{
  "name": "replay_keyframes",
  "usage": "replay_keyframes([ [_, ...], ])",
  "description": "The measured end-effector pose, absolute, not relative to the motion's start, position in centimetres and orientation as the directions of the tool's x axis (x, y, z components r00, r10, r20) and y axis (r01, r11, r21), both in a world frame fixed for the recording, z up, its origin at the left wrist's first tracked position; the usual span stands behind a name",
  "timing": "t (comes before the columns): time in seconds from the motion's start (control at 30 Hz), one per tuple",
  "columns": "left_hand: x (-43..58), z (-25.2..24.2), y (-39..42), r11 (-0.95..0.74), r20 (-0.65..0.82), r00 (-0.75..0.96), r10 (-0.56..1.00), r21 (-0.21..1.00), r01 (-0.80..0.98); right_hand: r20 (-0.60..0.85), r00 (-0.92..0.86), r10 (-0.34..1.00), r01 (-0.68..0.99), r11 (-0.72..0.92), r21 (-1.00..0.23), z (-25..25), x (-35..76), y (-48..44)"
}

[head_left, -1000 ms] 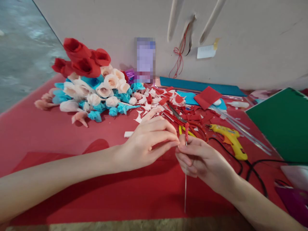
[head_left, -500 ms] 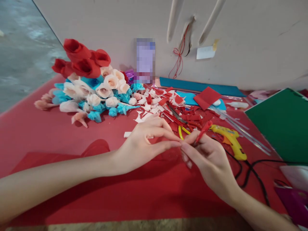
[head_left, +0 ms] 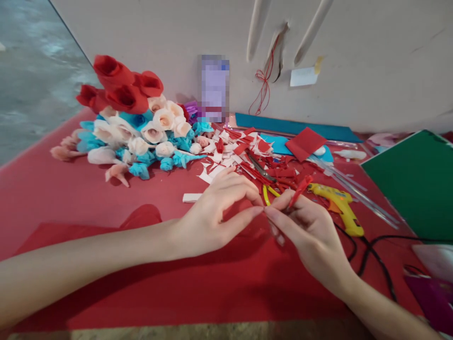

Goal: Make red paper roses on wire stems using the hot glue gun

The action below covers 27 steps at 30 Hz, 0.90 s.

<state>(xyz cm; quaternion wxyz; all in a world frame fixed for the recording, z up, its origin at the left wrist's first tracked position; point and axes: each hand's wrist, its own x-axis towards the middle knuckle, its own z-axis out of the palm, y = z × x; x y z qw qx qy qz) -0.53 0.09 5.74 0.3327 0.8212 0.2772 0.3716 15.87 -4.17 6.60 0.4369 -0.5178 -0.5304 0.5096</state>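
My left hand (head_left: 215, 212) and my right hand (head_left: 304, 226) meet fingertip to fingertip over the red cloth (head_left: 71, 198). Both are closed in a pinch. The right hand grips a thin stem with a red wrapped tip (head_left: 300, 188) that slants up to the right above its knuckles. The left thumb and forefinger pinch at the same stem's lower part, where the fingers touch; what lies between them is hidden.
A heap of red, white and blue paper flowers (head_left: 134, 123) lies at the back left. Red and white paper scraps (head_left: 247, 156) with scissors (head_left: 260, 167) are behind the hands. A yellow glue gun (head_left: 339, 208) and its black cable (head_left: 375, 255) lie right, beside a green board (head_left: 417, 184).
One second ago the right hand held the wire stem upright, hanging down below the fingers. The stem now slants up to the right. Both hands have stayed close together.
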Motion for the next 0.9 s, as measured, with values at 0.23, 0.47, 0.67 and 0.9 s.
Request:
replay_keyframes([
  [0.23,-0.52,5.83,0.29,-0.688,0.471,0.564,0.678,0.677,0.261,-0.101,-0.097,0.99,0.058,-0.096,-0.994,6.36,16.12,-4.33],
  [0.47,-0.46,5.92,0.25,-0.628,0.42,0.577,0.701,0.748,0.218,-0.182,-0.217,0.959,-0.077,-0.203,-0.976,5.73,16.54,-4.04],
  [0.67,-0.37,5.87,0.14,-0.571,0.395,0.538,0.745,0.794,0.209,-0.199,-0.252,0.947,-0.153,-0.243,-0.958,5.71,16.64,-3.87],
  [0.9,-0.37,5.84,-0.03,-0.539,0.396,0.53,0.75,0.83,0.142,-0.199,-0.242,0.95,-0.136,-0.236,-0.962,5.91,16.47,-3.95],
])
